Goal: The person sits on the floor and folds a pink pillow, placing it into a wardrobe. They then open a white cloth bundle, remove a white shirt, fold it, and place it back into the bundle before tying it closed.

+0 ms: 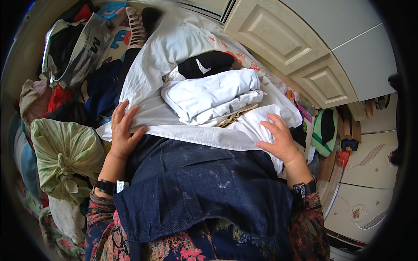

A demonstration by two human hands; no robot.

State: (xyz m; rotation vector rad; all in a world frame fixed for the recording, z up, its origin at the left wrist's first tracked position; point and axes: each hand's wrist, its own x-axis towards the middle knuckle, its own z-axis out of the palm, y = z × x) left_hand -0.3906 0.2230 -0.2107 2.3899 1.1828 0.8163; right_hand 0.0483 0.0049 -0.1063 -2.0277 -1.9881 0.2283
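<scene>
A white cloth with red printing [143, 84] is spread in front of me, its near edge over my lap. Folded white clothing [209, 94] lies stacked on it, with a white printed piece [228, 106] and a beige piece [233, 118] beneath. Behind the stack sits a folded black garment [209, 63]. My left hand [125, 129] rests at the cloth's near left edge, fingers spread and gripping nothing visible. At the near right, my right hand [277, 138] is over the cloth with thumb and fingers apart. Its palm side is partly hidden.
To my left is a knotted pale green cloth bundle [67, 153], beside piled clothes. Beyond it stand a clear plastic bag [86, 52] and a blue-lidded box [112, 10]. A panelled cabinet door [281, 36] borders the far right, with cardboard pieces [349, 120] near a decorated white cabinet [362, 202].
</scene>
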